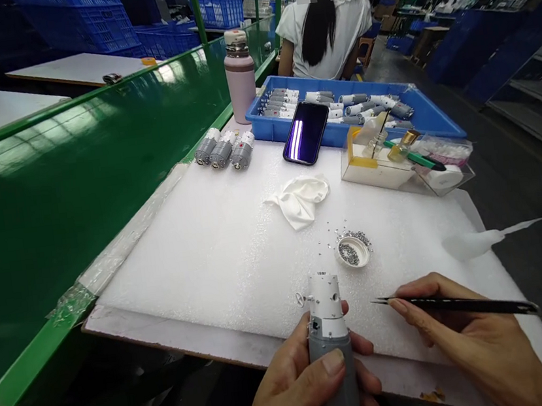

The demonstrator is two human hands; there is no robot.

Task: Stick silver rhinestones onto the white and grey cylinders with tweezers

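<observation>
My left hand (303,383) is wrapped round a grey-and-white model spacecraft (328,314), held upright near the table's front edge. A small ring on a stalk sticks out from the model's white upper part. In my right hand (470,336) is a pair of black tweezers (461,303), gripped between thumb and fingers with the tips pointing left, apart from the model. Beyond them sits a small white cap (364,255) with tiny metallic pieces (349,253) in it and more scattered round its rim.
A crumpled white cloth (300,200), a phone (306,133) and several similar models (218,151) lie farther back. Behind are a blue tray (434,124) of models, a pink bottle (241,85) and a clear box (380,173). A green conveyor (98,165) runs left; a person (324,38) sits ahead.
</observation>
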